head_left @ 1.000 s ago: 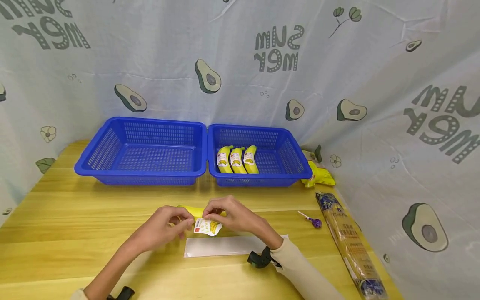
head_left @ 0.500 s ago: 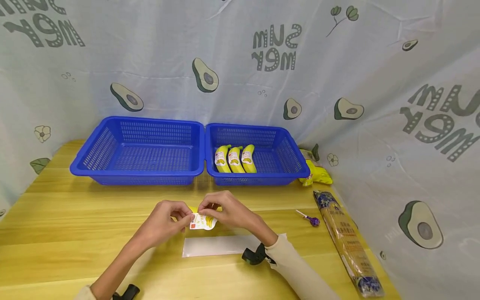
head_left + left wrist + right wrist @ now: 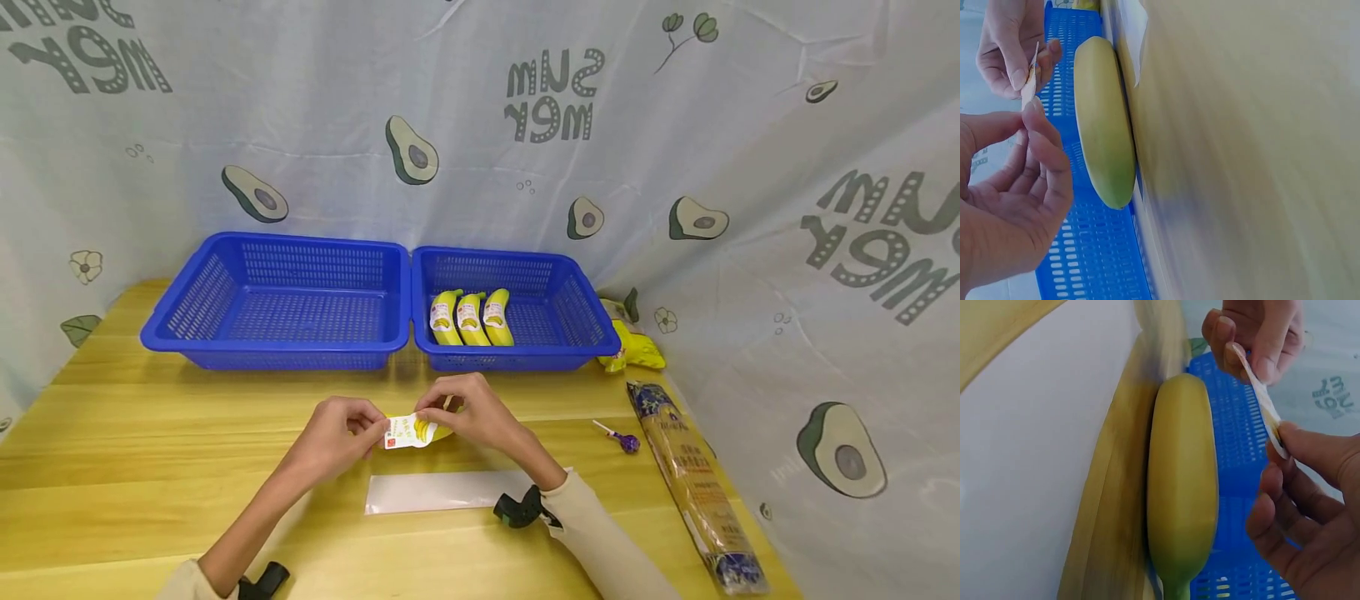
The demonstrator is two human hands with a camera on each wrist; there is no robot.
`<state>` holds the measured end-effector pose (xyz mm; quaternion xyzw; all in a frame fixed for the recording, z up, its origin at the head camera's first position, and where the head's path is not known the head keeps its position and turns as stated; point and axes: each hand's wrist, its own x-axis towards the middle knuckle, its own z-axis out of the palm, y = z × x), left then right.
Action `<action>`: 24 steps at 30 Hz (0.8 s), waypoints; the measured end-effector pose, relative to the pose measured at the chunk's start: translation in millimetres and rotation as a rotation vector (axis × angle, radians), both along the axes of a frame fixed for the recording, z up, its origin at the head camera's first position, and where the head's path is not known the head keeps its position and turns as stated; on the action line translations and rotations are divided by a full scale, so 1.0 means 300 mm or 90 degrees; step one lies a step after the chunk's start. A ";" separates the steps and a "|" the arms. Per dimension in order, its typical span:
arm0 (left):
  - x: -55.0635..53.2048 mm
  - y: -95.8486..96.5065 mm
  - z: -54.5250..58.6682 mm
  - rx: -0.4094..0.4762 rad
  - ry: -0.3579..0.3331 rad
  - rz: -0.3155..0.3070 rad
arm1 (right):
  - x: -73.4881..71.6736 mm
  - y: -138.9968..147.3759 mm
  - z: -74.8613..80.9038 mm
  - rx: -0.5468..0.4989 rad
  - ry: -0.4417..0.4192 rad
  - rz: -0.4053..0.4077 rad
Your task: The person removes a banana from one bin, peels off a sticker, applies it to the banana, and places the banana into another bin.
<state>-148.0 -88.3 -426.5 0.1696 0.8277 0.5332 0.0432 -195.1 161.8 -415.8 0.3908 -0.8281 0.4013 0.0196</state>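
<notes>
Between my hands is a white banana-print sticker (image 3: 405,431), stretched out level. My left hand (image 3: 337,437) pinches its left end between thumb and forefinger, and my right hand (image 3: 476,410) pinches the right end. Both wrist views show the sticker (image 3: 1029,90) nearly edge-on, slightly curved, held apart from a yellow banana (image 3: 1182,475). That banana lies on the table just behind the sticker, its greenish stem end to the right, mostly hidden in the head view. No label shows on the sides of it that face the wrist cameras.
Two blue baskets (image 3: 277,358) stand side by side at the back; the right one holds three labelled bananas (image 3: 470,319). A white strip (image 3: 442,492) lies in front of my hands. To the right are a lollipop (image 3: 626,442), a long noodle packet (image 3: 697,492) and a yellow bag (image 3: 637,350).
My left fingertips, at the sticker's left edge a second ago, now pinch it clearly. The sticker has risen slightly over the banana, and my right hand has shifted a little right and up.
</notes>
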 end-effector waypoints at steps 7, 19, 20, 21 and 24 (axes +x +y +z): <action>-0.012 0.044 0.004 -0.076 0.012 0.063 | -0.012 0.011 -0.008 0.012 0.029 -0.025; -0.031 0.069 -0.006 -0.157 0.037 0.124 | -0.036 0.015 -0.046 0.041 0.072 -0.016; -0.033 0.070 -0.009 -0.160 0.037 0.127 | -0.038 0.015 -0.049 0.044 0.073 -0.014; -0.034 0.071 -0.011 -0.162 0.038 0.129 | -0.039 0.015 -0.052 0.046 0.074 -0.015; -0.037 0.074 -0.015 -0.168 0.042 0.134 | -0.042 0.013 -0.062 0.048 0.066 -0.020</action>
